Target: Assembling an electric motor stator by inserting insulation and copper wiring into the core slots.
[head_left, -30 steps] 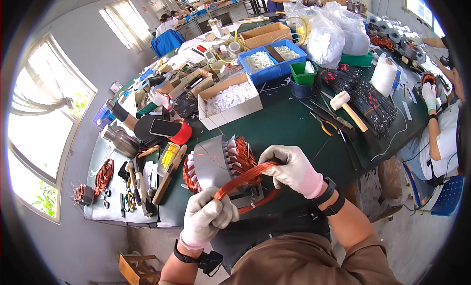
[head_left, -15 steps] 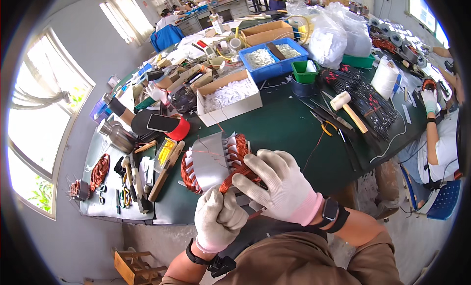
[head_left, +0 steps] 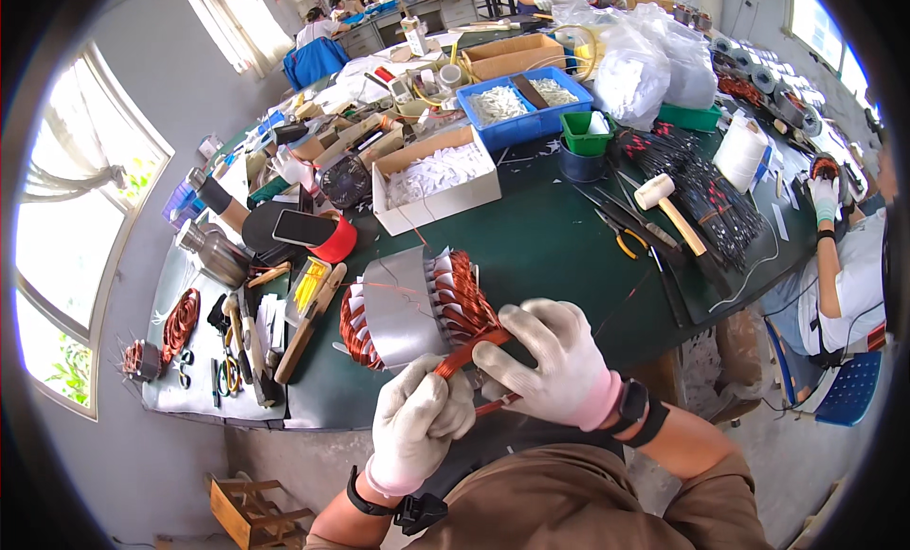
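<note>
Head view, the only one you've got: the motor stator (head_left: 417, 308) sits at the near edge of the green table (head_left: 550, 256), lying on its side with its long axis running left to right, copper windings (head_left: 466, 299) bulging out of the right end and white paper slips poking up between them.

Your left hand (head_left: 417, 427), white glove, is closed into a fist around the near end of an orange-red strip (head_left: 469, 353). That strip runs up and right from your fist toward the winding end of the stator. Your right hand (head_left: 555, 375) is curled over the far part of the same strip, fingers (head_left: 512, 327) bent and touching the copper right there. So it's the right hand that's on the stator; the left sits nearer you and just beside it. The stator lies straight ahead of both hands, slightly left.

Around it: a white mallet (head_left: 668, 204) well off to the right, a cardboard box of white slips (head_left: 436, 176) farther back, a blue bin (head_left: 521, 109) behind that, and hand tools (head_left: 237, 351) spread along the left edge. Another person's gloved hand (head_left: 825, 198) is working at the far right.
</note>
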Demonstrator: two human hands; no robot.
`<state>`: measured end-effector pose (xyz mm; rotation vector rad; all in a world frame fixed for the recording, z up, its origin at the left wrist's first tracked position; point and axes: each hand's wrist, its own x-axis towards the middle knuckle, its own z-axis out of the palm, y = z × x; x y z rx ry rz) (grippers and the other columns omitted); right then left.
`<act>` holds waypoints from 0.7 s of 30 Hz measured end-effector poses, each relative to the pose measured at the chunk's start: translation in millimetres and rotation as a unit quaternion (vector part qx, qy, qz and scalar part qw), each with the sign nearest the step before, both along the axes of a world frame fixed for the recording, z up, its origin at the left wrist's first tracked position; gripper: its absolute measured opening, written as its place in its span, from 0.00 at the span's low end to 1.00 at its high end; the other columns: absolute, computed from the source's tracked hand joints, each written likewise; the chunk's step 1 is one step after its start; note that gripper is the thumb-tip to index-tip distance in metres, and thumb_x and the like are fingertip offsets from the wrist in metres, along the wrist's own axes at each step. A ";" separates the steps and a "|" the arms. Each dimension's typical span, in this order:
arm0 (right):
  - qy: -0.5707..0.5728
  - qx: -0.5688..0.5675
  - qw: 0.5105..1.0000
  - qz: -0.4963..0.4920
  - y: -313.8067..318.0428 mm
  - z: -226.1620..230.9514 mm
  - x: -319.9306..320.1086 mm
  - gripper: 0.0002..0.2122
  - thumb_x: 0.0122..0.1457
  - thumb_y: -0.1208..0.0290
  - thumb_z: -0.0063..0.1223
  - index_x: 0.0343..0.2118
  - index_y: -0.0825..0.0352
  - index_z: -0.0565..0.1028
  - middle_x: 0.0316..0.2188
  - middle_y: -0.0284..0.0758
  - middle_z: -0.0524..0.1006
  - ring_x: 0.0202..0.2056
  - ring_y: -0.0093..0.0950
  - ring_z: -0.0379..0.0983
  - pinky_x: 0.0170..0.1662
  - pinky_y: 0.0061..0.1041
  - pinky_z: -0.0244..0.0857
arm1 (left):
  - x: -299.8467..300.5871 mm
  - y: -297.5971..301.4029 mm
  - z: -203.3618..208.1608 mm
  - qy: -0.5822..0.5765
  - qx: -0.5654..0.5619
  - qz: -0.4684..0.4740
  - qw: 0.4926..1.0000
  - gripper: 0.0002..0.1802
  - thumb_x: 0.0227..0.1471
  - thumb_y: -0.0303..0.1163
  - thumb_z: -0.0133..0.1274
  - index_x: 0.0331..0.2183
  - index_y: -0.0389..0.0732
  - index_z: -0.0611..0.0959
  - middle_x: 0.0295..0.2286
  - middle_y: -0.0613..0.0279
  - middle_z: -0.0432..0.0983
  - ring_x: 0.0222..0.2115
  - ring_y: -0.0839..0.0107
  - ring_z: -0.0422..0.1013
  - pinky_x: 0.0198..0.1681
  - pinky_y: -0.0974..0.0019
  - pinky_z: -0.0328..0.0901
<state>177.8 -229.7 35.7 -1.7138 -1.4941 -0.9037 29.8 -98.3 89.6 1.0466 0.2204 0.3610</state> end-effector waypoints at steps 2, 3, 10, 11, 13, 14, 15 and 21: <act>0.043 -0.155 0.987 -0.014 -13.5 29.3 -13.2 0.29 0.42 0.58 0.69 0.53 0.46 0.78 0.52 0.34 0.73 0.47 0.35 0.71 0.47 0.38 0.68 | -3.4 6.7 -4.2 0.004 0.013 0.022 1.000 0.18 0.68 0.41 0.49 0.34 0.35 0.76 0.14 0.77 0.52 0.12 0.83 0.46 0.17 0.73 0.47; 0.038 -0.136 0.990 -0.005 -22.8 32.8 -18.9 0.31 0.41 0.56 0.72 0.53 0.51 0.78 0.52 0.34 0.73 0.48 0.37 0.73 0.49 0.40 0.68 | -5.6 9.8 -5.4 0.007 0.030 0.038 0.999 0.17 0.68 0.40 0.50 0.34 0.34 0.76 0.14 0.77 0.52 0.12 0.83 0.46 0.17 0.72 0.47; 0.323 -0.241 0.893 0.198 -26.0 14.5 -12.4 0.09 0.58 0.71 0.60 0.39 0.67 0.76 0.40 0.40 0.76 0.36 0.42 0.77 0.40 0.38 0.72 | -13.2 4.2 -13.1 0.038 0.129 -0.038 0.990 0.14 0.66 0.33 0.48 0.37 0.28 0.76 0.22 0.64 0.69 0.17 0.82 0.56 0.21 0.73 0.53; 0.324 -0.242 0.893 0.197 -25.5 11.3 -11.2 0.09 0.58 0.71 0.60 0.39 0.67 0.76 0.40 0.40 0.76 0.36 0.42 0.77 0.40 0.38 0.72 | -14.0 4.3 -14.0 0.042 0.164 -0.044 0.985 0.15 0.66 0.33 0.48 0.37 0.28 0.77 0.22 0.63 0.70 0.18 0.82 0.57 0.21 0.74 0.54; 0.347 -0.283 0.868 0.216 -25.5 7.2 -10.1 0.06 0.57 0.74 0.58 0.35 0.68 0.75 0.35 0.42 0.76 0.35 0.42 0.77 0.38 0.39 0.72 | -13.4 4.1 -17.1 0.036 0.183 -0.054 0.981 0.15 0.66 0.33 0.48 0.38 0.27 0.77 0.23 0.63 0.71 0.18 0.83 0.57 0.22 0.74 0.54; 0.347 -0.284 0.868 0.216 -25.8 6.6 -11.1 0.06 0.57 0.74 0.58 0.35 0.68 0.75 0.35 0.42 0.76 0.35 0.42 0.77 0.38 0.39 0.72 | -13.1 3.7 -18.1 0.032 0.203 -0.061 0.977 0.15 0.66 0.33 0.49 0.38 0.27 0.78 0.24 0.63 0.71 0.19 0.83 0.58 0.22 0.74 0.54; 0.327 -0.286 0.876 0.208 -26.2 5.5 -13.2 0.05 0.57 0.75 0.58 0.34 0.69 0.74 0.33 0.42 0.75 0.34 0.43 0.77 0.37 0.39 0.72 | -12.6 2.6 -17.9 0.032 0.202 -0.061 0.977 0.15 0.66 0.33 0.49 0.38 0.27 0.78 0.24 0.63 0.71 0.19 0.83 0.58 0.22 0.74 0.54; 0.316 -0.303 0.881 0.177 -25.4 -6.1 -16.3 0.05 0.59 0.75 0.54 0.37 0.64 0.78 0.31 0.37 0.79 0.35 0.41 0.78 0.39 0.37 0.73 | -13.4 0.2 -19.5 0.044 0.211 -0.072 0.974 0.16 0.66 0.32 0.49 0.39 0.25 0.78 0.24 0.63 0.71 0.19 0.83 0.58 0.22 0.75 0.53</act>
